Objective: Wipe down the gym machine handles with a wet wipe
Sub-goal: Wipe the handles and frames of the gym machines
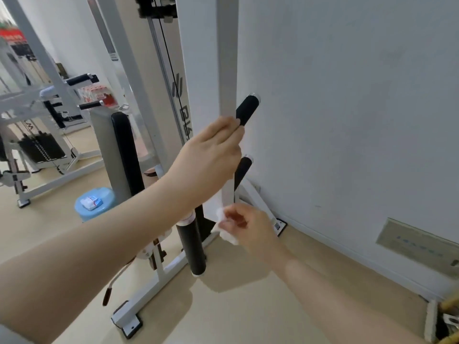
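Note:
My left hand (211, 150) grips the white upright bar (227, 70) of the gym machine, right at the base of the upper black handle (247, 109). A second black handle (242, 170) sticks out lower on the same bar. My right hand (246, 225) holds a crumpled white wet wipe (224, 228) just below and beside the bar's lower end, apart from both handles. A long black padded roller (192, 244) hangs down to the left of the wipe.
The wall (347, 120) stands close on the right. A blue stool (95, 203) with a wipe packet (90, 201) on it sits left of the black backrest (125, 155). Other white gym machines (42, 115) fill the far left. The machine's base foot (129, 319) lies on the beige floor.

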